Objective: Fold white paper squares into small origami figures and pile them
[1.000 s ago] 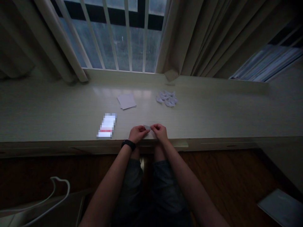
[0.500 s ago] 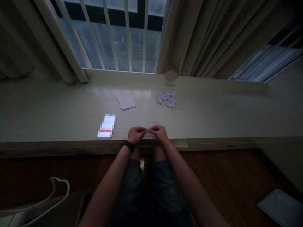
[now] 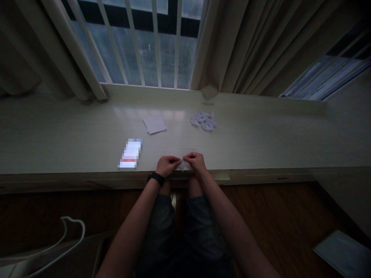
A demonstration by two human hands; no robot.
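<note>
A small pale piece of folded paper (image 3: 182, 165) is pinched between both hands at the front edge of the white ledge (image 3: 261, 135). My left hand (image 3: 168, 165), with a dark band on its wrist, grips the paper's left side with closed fingertips. On its right side, my right hand (image 3: 196, 161) holds it in a pinch. Farther back lie a small stack of square paper sheets (image 3: 155, 124) and, to their right, a cluster of folded or crumpled paper pieces (image 3: 204, 121).
A lit phone (image 3: 130, 153), its screen blurred, lies left of my hands. Curtains (image 3: 237, 46) and a barred window stand behind the ledge. A white curved frame (image 3: 82, 231) is at lower left, and a pale flat object (image 3: 344, 253) at lower right.
The paper between my fingertips shows more, now as a small pointed shape. My right hand has risen very slightly; the other items stay in place.
</note>
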